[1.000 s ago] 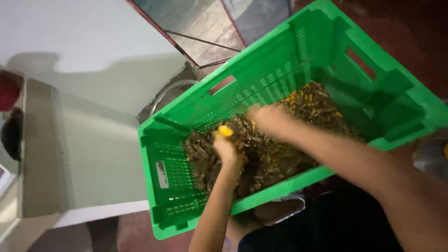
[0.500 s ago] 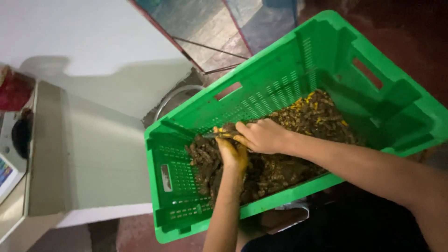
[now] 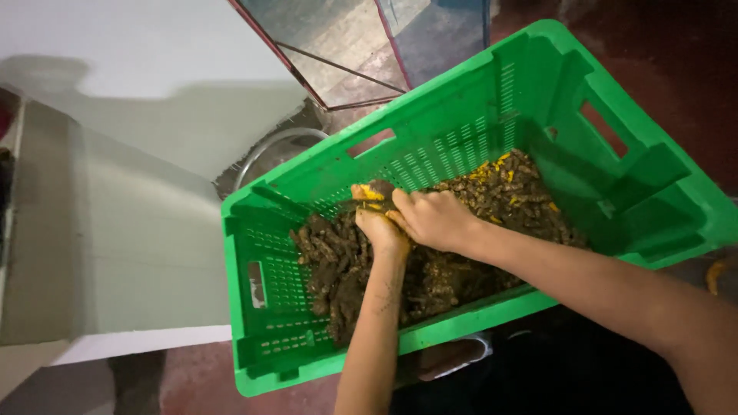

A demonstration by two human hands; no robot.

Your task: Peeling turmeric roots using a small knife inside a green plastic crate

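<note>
Near edge: dark clothing is seen at the lower right; red floor is seen at the lower left.
Left forearm: raised from the bottom centre into the crate, soil specks on the skin.
Left hand (image 3: 382, 229): curled shut around a muddy root piece (image 3: 369, 192); yellow flesh is shown at the piece's cut end. The hand is held over the middle of the root heap.
Right hand (image 3: 432, 217): brought in from the right, fingers bent and pressed against the left hand and the same root piece; how firmly it is gripped cannot be told.
Turmeric roots (image 3: 346, 273): heaped on the crate floor, caked in dark soil at the near left, more yellow showing at the far right.
Green plastic crate (image 3: 649, 204): slotted walls, handle cut-outs, set at a slant with its right corner farthest; it is held just above the lap.
Left of crate: a pale flat surface (image 3: 138, 238) lies beside it, shadowed.
Far left: a round metal rim (image 3: 265, 146) is seen just behind the crate wall.
Far centre: a glass panel in a dark red frame (image 3: 346, 54) is leaned beyond the crate.
</note>
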